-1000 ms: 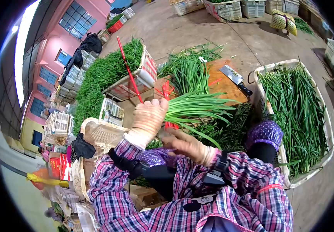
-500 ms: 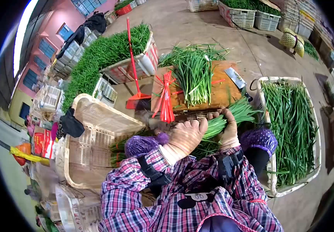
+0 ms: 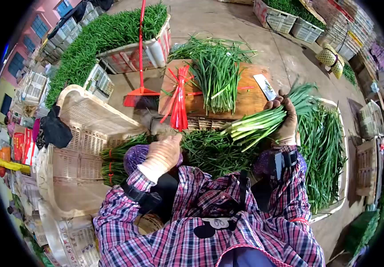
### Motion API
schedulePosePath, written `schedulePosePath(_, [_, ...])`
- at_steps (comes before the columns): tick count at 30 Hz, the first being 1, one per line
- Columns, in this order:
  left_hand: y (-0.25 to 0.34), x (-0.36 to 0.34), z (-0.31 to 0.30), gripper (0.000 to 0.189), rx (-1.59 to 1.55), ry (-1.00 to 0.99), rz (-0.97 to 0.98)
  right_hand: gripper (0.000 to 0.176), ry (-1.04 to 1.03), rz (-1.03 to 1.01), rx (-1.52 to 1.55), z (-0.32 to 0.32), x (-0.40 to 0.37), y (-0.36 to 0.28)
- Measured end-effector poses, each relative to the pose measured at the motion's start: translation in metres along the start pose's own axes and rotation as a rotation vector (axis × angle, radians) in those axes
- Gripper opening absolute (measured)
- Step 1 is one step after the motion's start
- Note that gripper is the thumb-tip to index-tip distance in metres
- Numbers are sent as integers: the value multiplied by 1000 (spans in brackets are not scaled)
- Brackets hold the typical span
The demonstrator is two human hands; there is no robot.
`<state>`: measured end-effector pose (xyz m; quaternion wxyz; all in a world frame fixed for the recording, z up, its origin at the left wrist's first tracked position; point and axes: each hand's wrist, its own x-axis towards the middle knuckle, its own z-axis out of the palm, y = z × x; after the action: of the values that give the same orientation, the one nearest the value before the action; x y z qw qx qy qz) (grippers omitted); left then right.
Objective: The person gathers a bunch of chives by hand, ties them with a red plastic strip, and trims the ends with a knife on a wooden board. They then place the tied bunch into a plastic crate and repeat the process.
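My right hand (image 3: pixel 285 118) is wrapped round a bunch of garlic chives (image 3: pixel 256 127), white stem ends pointing left and leaves fanning out behind the wrist. My left hand (image 3: pixel 165 151) is curled just below the bundle of red ties (image 3: pixel 180 100); its fingertips are hidden, so I cannot make out what they hold. A larger pile of chives (image 3: pixel 216 84) lies on the wooden board (image 3: pixel 254 100). Beside my right hand rests a knife (image 3: pixel 265 86), its handle hidden. Loose green leaves (image 3: pixel 214 151) lie between my knees.
At my left stands a cream plastic crate (image 3: pixel 78 182) with tied chive bundles (image 3: pixel 116 162) inside its right end. A crate of chives (image 3: pixel 323 151) is at my right. Beyond the board are a red dustpan (image 3: pixel 140 92) and a large crate heaped with greens (image 3: pixel 112 38).
The right hand has carried the chives up and to the right. My left hand has let go of them and moved left and down. The camera view has shifted too.
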<state>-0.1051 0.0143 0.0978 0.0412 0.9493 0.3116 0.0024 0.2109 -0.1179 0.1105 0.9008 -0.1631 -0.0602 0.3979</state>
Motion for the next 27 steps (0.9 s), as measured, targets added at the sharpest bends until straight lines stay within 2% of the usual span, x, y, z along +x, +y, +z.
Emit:
schedulePosePath(2, [-7, -1, 3, 39, -125, 171, 28, 38, -105, 58, 1, 4, -5, 2])
schedulePosePath(3, [-2, 4, -14, 44, -241, 109, 1, 41, -118, 81, -10, 8, -8, 4])
schedulePosePath(5, [-3, 17, -18, 45, -562, 147, 104, 45, -114, 112, -2, 13, -12, 8])
schedulePosePath(6, [-1, 21, -24, 49, -724, 103, 151, 45, -136, 127, 5, 14, -12, 11])
schedulePosePath(7, [3, 27, -23, 49, -728, 102, 145, 45, -157, 140, 13, 15, -13, 12])
schedulePosePath(9, [15, 37, -22, 53, -1353, -103, 142, 44, -184, 181, 16, 19, -17, 11])
schedulePosePath(10, [20, 40, -34, 60, -1370, -227, 132, 44, -211, 178, 21, 21, -18, 12])
schedulePosePath(11, [25, 42, -37, 60, -1372, -227, 133, 44, -240, 173, 27, 23, -20, 11])
schedulePosePath(12, [29, 44, -39, 62, -1500, -253, 77, 47, -296, 251, 54, 30, -25, 9])
schedulePosePath(13, [32, 47, -40, 65, -1627, -281, 18, 51, -282, 106, -59, 23, -20, 8])
schedulePosePath(15, [42, 58, -44, 71, -1532, -305, 66, 54, -279, 64, -167, 28, -23, 5])
schedulePosePath(17, [63, 66, -48, 74, -1484, -327, 317, 55, -292, 13, -283, 42, -28, 8])
schedulePosePath(18, [67, 79, -30, 74, -1318, -317, 385, 56, -306, 4, -324, 48, -28, 9])
schedulePosePath(19, [79, 84, -41, 71, -1260, -312, 479, 59, -277, 18, -345, 54, -29, 11])
schedulePosePath(21, [99, 99, -35, 62, -1539, -387, 567, 62, -368, 4, -375, 65, -29, 12])
schedulePosePath(22, [98, 100, -38, 56, -1631, -509, 404, 63, -377, -10, -394, 71, -31, 10])
schedulePosePath(23, [96, 102, -40, 53, -1695, -518, 409, 63, -373, -20, -394, 72, -30, 6])
schedulePosePath(25, [97, 97, -39, 49, -1572, -239, 384, 63, -392, -43, -370, 71, -28, -1])
schedulePosePath(27, [98, 91, -36, 46, -1526, -248, 332, 62, -371, -54, -369, 67, -28, -6])
